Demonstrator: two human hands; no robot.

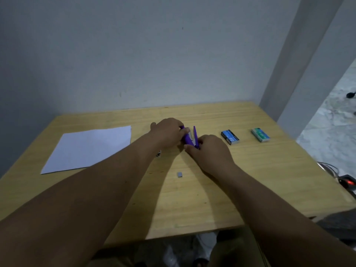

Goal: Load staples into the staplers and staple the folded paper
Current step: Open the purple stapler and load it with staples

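A small purple stapler (187, 138) stands on the wooden table (260, 180) with its top arm swung open. My left hand (167, 132) grips its body from the left. My right hand (210, 151) pinches its rear end from the right. A white sheet of paper (90, 149) lies flat at the left. A small grey strip of staples (179, 174) lies on the table nearer to me. A blue staple box (230, 137) and a green staple box (260, 134) lie to the right of the hands. A dark object (158, 153) peeks out from under my left forearm.
The table stands in a corner against a grey wall (134, 54). Its right edge drops to a marble floor (331, 120), where cables and a device with a red light (347, 182) lie.
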